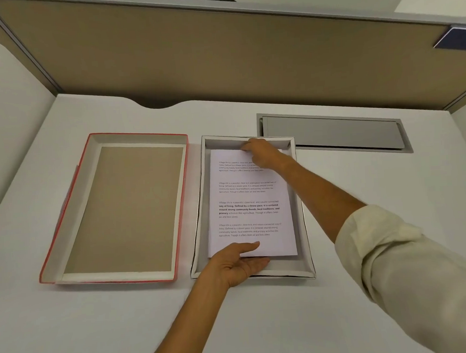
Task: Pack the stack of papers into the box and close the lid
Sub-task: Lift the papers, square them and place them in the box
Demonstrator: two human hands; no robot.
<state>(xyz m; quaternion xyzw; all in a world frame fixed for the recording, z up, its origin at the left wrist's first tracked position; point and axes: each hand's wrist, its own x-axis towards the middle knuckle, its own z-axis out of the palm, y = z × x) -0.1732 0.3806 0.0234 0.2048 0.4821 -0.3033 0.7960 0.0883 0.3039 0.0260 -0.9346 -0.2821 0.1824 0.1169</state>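
The stack of white printed papers (pixel 248 200) lies inside the open grey-white box (pixel 303 226) at the middle of the desk. My left hand (pixel 238 263) holds the stack's near edge, thumb on top and fingers under it. My right hand (pixel 263 151) grips the far edge of the stack near the box's back wall. The red-edged lid (pixel 119 208) rests upside down to the left of the box, brown inside showing.
A grey metal cable hatch (pixel 333 133) is set into the white desk (pixel 99 321) behind and right of the box. A tan partition wall (pixel 219 54) runs along the desk's far edge, with a notch in the desk below it.
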